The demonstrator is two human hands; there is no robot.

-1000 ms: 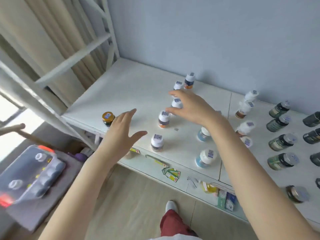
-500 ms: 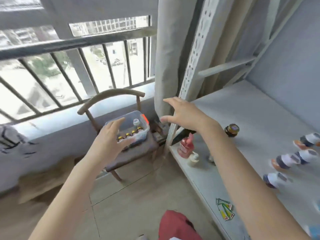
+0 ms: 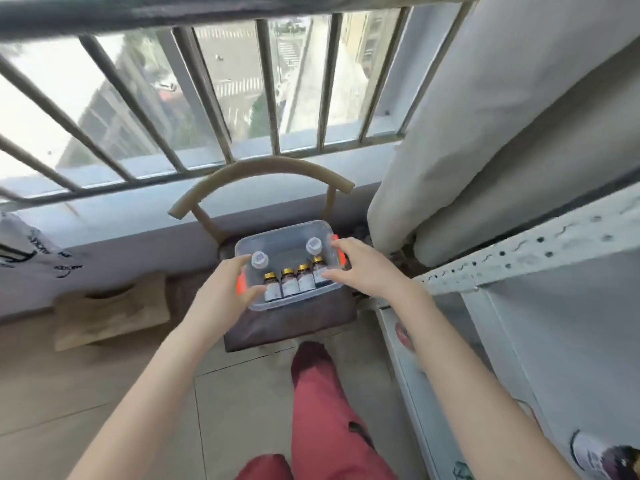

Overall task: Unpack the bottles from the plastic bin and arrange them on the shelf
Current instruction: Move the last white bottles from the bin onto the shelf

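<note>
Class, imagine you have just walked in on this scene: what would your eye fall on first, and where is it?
The clear plastic bin on the chair, mid-picture, draws the eye: four gold-capped bottles line its near wall, two white-capped bottles stand behind. The left hand and right hand reach to its two ends. Above, dark window bars cross a bright street view.
</note>
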